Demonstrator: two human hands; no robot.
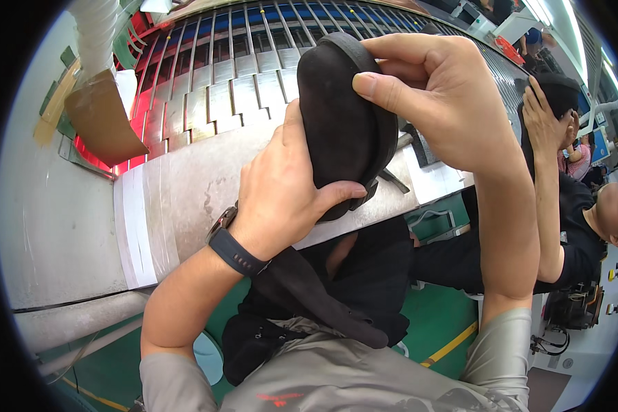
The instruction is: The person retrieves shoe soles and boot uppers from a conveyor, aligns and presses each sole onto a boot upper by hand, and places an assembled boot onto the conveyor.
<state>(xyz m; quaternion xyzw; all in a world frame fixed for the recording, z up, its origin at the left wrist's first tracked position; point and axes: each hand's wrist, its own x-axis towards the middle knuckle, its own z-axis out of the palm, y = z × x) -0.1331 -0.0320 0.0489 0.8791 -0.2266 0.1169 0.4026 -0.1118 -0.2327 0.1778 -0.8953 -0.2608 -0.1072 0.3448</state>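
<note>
While the black shoe (340,117) is held up above the near edge of the bench (199,199), its body is wrapped on the left side by the left grip (281,178), whose thumb is laid across the lower part. Its upper right rim is pinched narrowly between thumb and forefinger of the right grip (436,93). Small red print (278,396) is borne on the front of the grey shirt (350,371), too small to be read. A dark-strapped watch (237,252) is worn on the left wrist. On the bench, a dark rod-like tool (395,180) is seen just right of the shoe. Beyond, a metal conveyor (220,99) is lit red at left, near a bent brown sheet (103,113). At right, a co-worker's hand (544,115) is raised against a dark object (562,93)
</note>
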